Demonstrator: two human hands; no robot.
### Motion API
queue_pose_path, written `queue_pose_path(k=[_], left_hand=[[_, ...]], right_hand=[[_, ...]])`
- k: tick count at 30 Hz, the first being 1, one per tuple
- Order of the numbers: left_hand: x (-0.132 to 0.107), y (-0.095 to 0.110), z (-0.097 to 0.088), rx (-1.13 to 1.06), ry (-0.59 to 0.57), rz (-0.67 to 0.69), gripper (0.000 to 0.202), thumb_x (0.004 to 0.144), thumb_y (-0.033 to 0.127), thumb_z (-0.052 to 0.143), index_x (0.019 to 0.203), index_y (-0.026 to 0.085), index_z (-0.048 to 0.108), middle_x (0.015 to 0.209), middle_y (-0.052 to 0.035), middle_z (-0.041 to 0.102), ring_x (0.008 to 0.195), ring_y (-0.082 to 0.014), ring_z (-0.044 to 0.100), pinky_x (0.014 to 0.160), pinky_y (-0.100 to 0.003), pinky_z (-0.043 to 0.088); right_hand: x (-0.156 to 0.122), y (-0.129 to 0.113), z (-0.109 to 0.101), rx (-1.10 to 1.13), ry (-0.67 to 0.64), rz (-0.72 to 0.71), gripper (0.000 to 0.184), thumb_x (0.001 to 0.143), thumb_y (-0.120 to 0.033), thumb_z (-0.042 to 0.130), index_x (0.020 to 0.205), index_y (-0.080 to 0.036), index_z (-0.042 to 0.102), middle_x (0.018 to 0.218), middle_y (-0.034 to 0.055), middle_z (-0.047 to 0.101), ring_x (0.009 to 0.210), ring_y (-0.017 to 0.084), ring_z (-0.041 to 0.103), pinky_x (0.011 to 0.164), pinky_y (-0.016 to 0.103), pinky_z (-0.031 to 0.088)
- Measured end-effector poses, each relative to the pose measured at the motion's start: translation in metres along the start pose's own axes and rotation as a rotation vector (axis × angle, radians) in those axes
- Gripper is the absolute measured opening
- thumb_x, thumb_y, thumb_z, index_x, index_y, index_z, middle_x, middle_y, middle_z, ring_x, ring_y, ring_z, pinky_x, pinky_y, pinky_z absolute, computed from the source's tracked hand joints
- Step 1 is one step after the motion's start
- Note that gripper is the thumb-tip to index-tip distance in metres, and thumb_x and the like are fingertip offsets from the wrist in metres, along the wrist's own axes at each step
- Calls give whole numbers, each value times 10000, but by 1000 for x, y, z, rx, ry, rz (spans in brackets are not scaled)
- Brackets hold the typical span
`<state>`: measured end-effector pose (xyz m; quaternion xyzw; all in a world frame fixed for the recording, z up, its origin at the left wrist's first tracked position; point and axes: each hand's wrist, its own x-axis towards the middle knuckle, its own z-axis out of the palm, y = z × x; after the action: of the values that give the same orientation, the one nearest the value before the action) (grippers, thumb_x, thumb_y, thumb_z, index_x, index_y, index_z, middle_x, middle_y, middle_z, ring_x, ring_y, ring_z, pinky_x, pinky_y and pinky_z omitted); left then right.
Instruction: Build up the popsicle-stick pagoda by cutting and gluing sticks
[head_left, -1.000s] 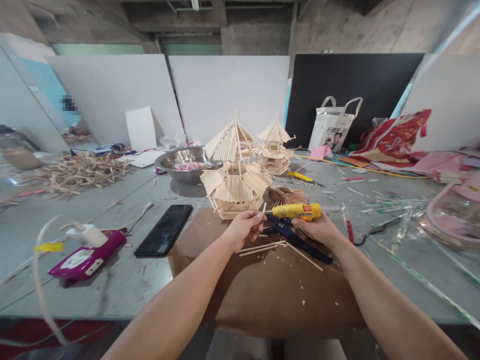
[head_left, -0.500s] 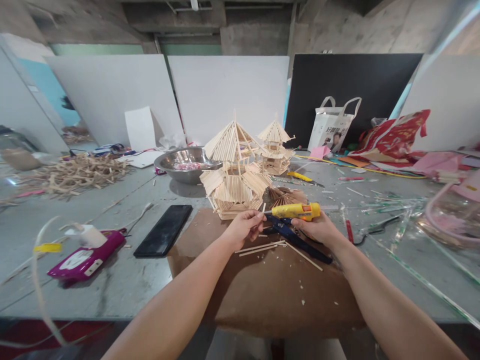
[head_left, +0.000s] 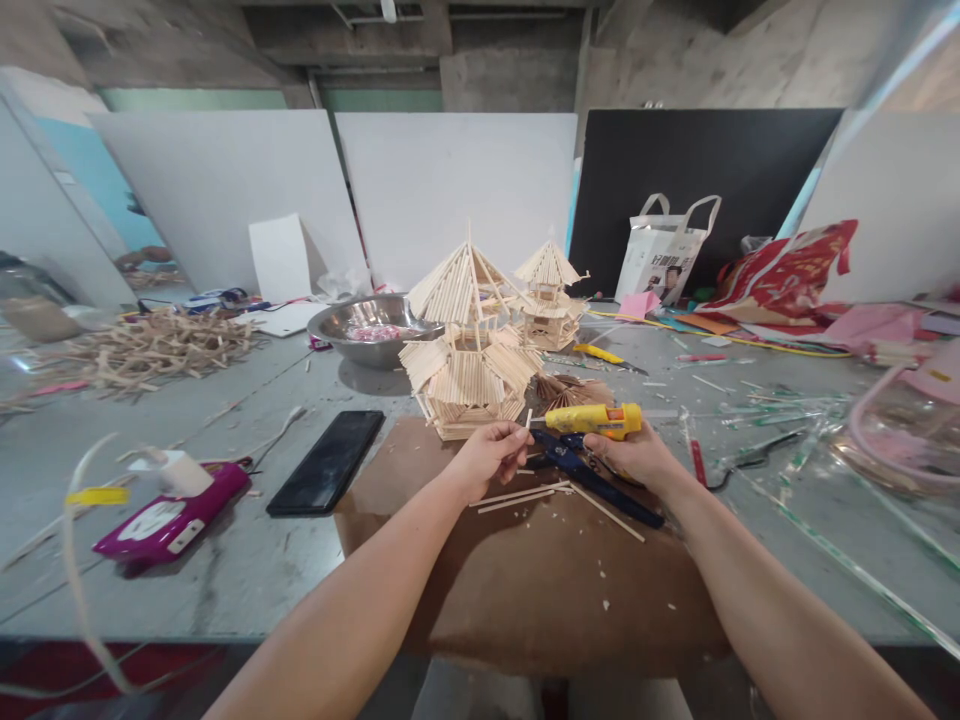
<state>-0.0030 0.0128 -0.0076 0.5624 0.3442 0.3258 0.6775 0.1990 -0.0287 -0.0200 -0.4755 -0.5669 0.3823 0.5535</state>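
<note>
My right hand [head_left: 628, 454] is closed around a yellow hot glue gun [head_left: 589, 420], its nozzle pointing left. Pinched in my left hand [head_left: 493, 456] is a short wooden stick [head_left: 529, 419], upright close to the nozzle; I cannot tell whether they touch. Just behind stands a pavilion model made of wooden sticks [head_left: 472, 375] with a pointed roof. Dark blue pliers [head_left: 600, 487] lie below the glue gun, partly hidden by it and my right hand. Several loose sticks [head_left: 517, 497] rest on the brown board [head_left: 525, 580] under my hands.
A second stick pavilion [head_left: 551, 300] stands behind, near a metal bowl [head_left: 367, 345] and a yellow cutter knife [head_left: 604, 354]. Left are a black phone [head_left: 328, 462], a purple power strip [head_left: 176, 510] and a stick pile [head_left: 165, 345]. Clear plastic strips [head_left: 847, 590] lie at right.
Almost nothing differs. The glue gun and the short stick have shifted very slightly; both hands keep their grip.
</note>
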Motion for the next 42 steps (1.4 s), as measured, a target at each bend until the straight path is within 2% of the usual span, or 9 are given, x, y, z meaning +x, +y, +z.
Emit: queue_pose_path(k=[5, 11, 16, 25, 33, 42], left_hand=[[-1, 1, 1, 10, 7, -2, 264, 636, 387, 585, 668, 139, 501, 453, 51, 474, 290, -24, 350, 287, -155, 225], [-1, 0, 1, 13, -8, -1, 256, 646, 384, 578, 664, 141, 502, 457, 50, 474, 295, -24, 350, 290, -155, 230], [-1, 0, 1, 16, -10, -11, 245, 648, 372, 580, 660, 140, 500, 455, 50, 472, 302, -24, 352, 292, -151, 236], [0, -2, 0, 26, -20, -7, 256, 647, 383, 579, 656, 142, 495, 453, 51, 470, 299, -26, 347, 289, -156, 237], [0, -1, 0, 26, -16, 2, 259, 655, 393, 568, 668, 144, 496, 461, 51, 473, 291, -23, 344, 289, -160, 224], [-1, -1, 1, 33, -10, -8, 271, 636, 399, 583, 662, 143, 498, 458, 51, 470, 305, -26, 347, 298, -157, 242]], right_hand=[[-1, -3, 0, -28, 16, 8, 240, 558, -359, 663, 694, -172, 598, 435, -20, 499, 510, 150, 522, 398, 224, 405], [1, -5, 0, -30, 43, -18, 230, 543, -371, 667, 634, -178, 583, 398, -27, 455, 437, 129, 475, 332, 214, 346], [1, -7, 0, -40, 53, -3, 224, 542, -381, 665, 589, -183, 570, 382, -29, 441, 441, 131, 476, 340, 217, 350], [0, -13, 2, -33, 69, -9, 250, 515, -403, 675, 587, -184, 579, 386, -24, 462, 444, 135, 490, 344, 217, 365], [0, -4, -1, -42, 3, -6, 234, 552, -370, 662, 670, -176, 605, 432, -14, 512, 508, 155, 527, 384, 226, 397], [1, -5, -1, -61, 64, -31, 272, 542, -409, 655, 688, -184, 612, 470, -2, 542, 517, 158, 531, 386, 230, 404]])
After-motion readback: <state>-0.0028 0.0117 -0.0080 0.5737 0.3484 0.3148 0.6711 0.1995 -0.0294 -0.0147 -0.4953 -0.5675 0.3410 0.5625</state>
